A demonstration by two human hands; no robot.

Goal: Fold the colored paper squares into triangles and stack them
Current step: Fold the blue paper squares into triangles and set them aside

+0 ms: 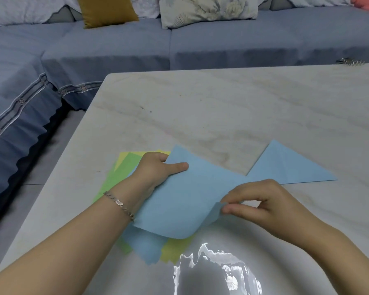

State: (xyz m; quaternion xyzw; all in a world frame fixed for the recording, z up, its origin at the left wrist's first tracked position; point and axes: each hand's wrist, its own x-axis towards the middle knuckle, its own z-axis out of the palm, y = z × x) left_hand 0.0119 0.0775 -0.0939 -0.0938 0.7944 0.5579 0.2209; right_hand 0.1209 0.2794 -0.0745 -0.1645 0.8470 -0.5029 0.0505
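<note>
— What are the hands doing?

— A person's left hand grips the far left edge of a light blue paper square, thumb flat on top and fingers tucked beneath. The right hand pinches the square's near right corner between thumb and forefinger, the other fingers curled loosely above. That corner curls upward and the near edge bows clear of the surface.

— Where does the paper sit?

— Over the near left part of a pale marble-patterned table, above a loose pile of green, yellow and blue paper squares that fans out beside the table's left edge. A folded light blue paper triangle lies flat to the right, its long side facing the near edge. Whether the held square touches the triangle's left tip cannot be told.

— Anything else in view?

— A silver chain bracelet circles the left wrist. A small metal object, too small to identify, rests at the table's far edge near the right corner. A bright patch of reflected light sits by the near edge. Beyond the table runs a blue-grey corner sofa carrying a mustard cushion and a pale floral cushion.
</note>
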